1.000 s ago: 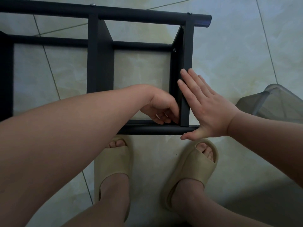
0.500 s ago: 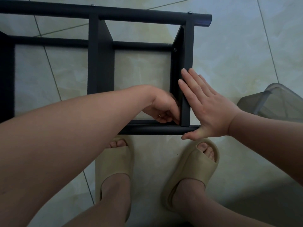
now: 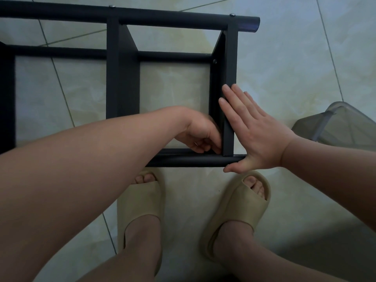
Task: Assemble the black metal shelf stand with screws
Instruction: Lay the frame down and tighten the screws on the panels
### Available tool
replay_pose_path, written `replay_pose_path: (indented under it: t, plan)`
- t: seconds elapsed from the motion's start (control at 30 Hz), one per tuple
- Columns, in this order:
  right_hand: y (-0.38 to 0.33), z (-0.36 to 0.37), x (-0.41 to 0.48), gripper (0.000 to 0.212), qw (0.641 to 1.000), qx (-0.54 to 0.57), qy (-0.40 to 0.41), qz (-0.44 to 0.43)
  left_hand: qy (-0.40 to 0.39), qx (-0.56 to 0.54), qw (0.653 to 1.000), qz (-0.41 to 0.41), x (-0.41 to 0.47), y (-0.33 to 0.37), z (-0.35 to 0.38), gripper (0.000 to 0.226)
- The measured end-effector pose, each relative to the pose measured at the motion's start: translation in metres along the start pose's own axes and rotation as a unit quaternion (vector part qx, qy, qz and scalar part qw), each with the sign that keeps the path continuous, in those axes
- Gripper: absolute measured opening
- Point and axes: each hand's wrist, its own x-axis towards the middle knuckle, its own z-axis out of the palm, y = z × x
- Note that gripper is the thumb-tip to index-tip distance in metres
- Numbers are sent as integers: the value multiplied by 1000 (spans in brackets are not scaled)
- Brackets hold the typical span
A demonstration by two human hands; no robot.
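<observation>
The black metal shelf stand lies on the tiled floor, with its near tube just ahead of my feet. My left hand reaches inside the frame to the corner where the right crossbar meets the near tube. Its fingers are curled and pinch something small there, of which only a thin metallic glint shows. My right hand is flat, fingers straight, pressing on the outer side of that crossbar, thumb by the tube's end. Fitted screws show on the far tube and one screw on the crossbar's inner face.
My feet in beige slippers stand close to the near tube. A grey translucent plastic container sits on the floor at the right. The stand runs out of view to the left.
My left hand has rolled at the wrist, so its fingertips now point down into the corner. The right hand and the stand have stayed put.
</observation>
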Motion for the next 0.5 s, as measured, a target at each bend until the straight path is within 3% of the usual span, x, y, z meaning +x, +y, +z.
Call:
replay_pose_path:
  t: [0.5]
  plan:
    - [-1, -1, 0, 134, 1000, -3, 1, 0, -10, -1, 1000, -15, -3, 1, -3, 12]
